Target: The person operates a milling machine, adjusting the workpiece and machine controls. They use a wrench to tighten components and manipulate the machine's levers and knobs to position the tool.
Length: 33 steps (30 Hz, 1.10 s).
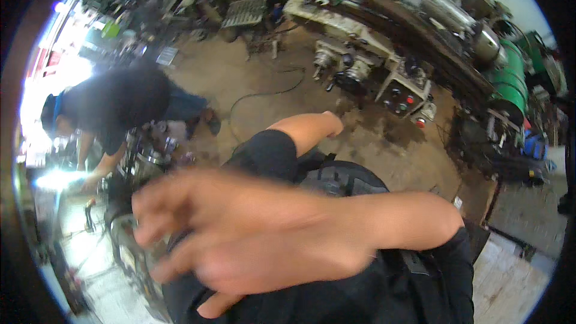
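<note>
My right hand (258, 237) fills the lower middle of the head view, crossing in front of my dark clothing. Motion blurs it. Its fingers are apart and partly bent, and I see nothing held in them. My left arm, in a black sleeve (267, 153), reaches out beyond it over the brown floor (384, 162). At that arm's far end my left hand (332, 124) is small, and its fingers cannot be made out. No object shows in contact with either hand. Part of a black and grey bag or garment (342, 177) lies between the two arms.
To the left a person in dark clothes (117, 105) bends over near a bright light (60, 179). A long lathe-like machine (360, 30) with a control box (403, 91) stands ahead. A green cylinder (512, 78) is at right. A black cable (264, 93) curves across the floor.
</note>
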Each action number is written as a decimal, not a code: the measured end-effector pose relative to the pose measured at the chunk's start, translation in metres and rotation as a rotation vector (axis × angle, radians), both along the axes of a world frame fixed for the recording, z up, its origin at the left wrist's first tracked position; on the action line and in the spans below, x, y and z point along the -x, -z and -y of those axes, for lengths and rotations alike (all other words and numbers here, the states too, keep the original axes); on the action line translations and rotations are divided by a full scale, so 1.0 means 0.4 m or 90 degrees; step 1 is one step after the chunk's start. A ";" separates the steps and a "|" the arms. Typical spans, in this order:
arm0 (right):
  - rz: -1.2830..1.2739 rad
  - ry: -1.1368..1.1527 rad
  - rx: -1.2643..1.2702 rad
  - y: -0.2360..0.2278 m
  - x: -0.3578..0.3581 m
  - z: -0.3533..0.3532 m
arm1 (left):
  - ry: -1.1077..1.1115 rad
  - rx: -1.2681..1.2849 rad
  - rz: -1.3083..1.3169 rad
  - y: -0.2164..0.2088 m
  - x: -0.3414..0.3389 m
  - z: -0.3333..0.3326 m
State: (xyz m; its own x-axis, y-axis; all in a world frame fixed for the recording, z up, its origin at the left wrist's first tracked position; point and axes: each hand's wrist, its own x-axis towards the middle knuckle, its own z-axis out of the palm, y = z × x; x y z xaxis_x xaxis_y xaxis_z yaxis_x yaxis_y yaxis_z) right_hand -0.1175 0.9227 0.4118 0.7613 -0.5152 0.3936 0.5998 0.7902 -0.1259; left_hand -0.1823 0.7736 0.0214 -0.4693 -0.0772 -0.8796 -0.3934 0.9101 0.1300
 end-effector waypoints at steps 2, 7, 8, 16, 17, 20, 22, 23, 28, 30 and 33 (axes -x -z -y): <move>-0.046 -0.051 -0.074 0.037 0.004 0.060 | 0.103 0.049 -0.083 0.038 -0.022 0.017; -0.936 0.850 0.314 0.124 -0.028 0.341 | 0.016 -0.032 0.013 0.209 -0.089 0.104; -0.828 0.765 0.350 0.071 -0.038 0.345 | -0.008 -0.042 0.026 0.250 -0.104 0.130; -0.294 0.217 0.317 0.026 -0.225 0.445 | -0.274 -0.106 -0.177 0.412 -0.387 0.342; -0.359 0.216 0.300 0.074 -0.215 0.491 | -0.380 -0.107 -0.139 0.414 -0.430 0.361; -0.737 0.289 0.226 0.262 -0.078 0.589 | -0.570 -0.152 -0.130 0.410 -0.568 0.399; -1.097 0.283 0.108 0.406 0.103 0.575 | -0.688 -0.181 -0.106 0.395 -0.658 0.411; -1.206 0.268 0.076 0.471 0.206 0.550 | -0.717 -0.174 -0.054 0.383 -0.699 0.417; -0.988 0.543 -0.580 0.699 0.478 0.252 | -0.958 -0.229 -0.016 0.304 -0.848 0.414; -0.989 0.620 -0.652 0.741 0.536 0.165 | -0.999 -0.230 -0.003 0.289 -0.877 0.409; -1.048 0.676 -0.782 0.796 0.596 0.111 | -1.031 -0.230 -0.001 0.311 -0.876 0.408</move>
State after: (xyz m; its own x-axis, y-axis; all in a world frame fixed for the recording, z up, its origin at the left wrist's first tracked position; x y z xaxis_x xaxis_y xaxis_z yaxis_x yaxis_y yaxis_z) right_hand -0.3560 0.8782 0.0935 -0.6094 -0.2351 -0.7572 0.6318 0.4330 -0.6429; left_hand 0.1680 0.6103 -0.1029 -0.1122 -0.2603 -0.9590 -0.8400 -0.4907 0.2315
